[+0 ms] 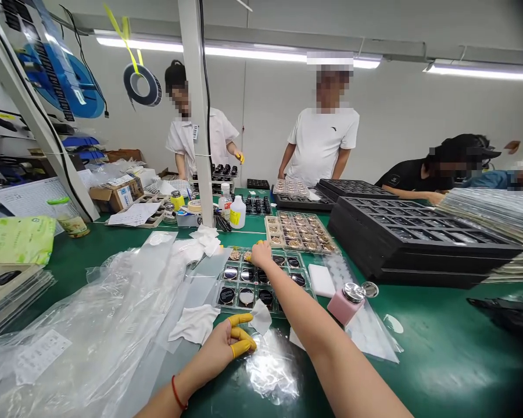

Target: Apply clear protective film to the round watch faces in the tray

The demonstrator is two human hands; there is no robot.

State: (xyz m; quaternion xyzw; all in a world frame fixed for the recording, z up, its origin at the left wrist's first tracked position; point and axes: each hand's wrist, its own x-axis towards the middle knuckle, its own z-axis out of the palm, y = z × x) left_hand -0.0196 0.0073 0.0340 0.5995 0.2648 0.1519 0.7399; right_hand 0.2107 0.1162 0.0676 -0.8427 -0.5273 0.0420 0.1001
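My right hand [261, 254] reaches to the far row of a clear plastic tray [282, 315]. Its yellow-covered fingertips are bent together at a compartment, and what they pinch, if anything, is hidden. Round dark discs with shiny rims [246, 296] sit in the tray's compartments. Low over the green table, on the near side of the tray, my left hand [226, 343] has its yellow-covered fingers apart and slightly curled. Beside its index fingertip is a small white wipe [261, 317]; I cannot tell whether they touch. A crumpled white cloth [196, 323] lies just left of the tray.
A pink pump bottle [346, 303] and a white pad [321, 281] are right of the tray. Farther back is another tray of gold-coloured parts [307, 232]. Stacked black trays [418, 244] stand right, plastic sheeting [91, 331] lies left. A post [196, 116] rises ahead; several people are beyond.
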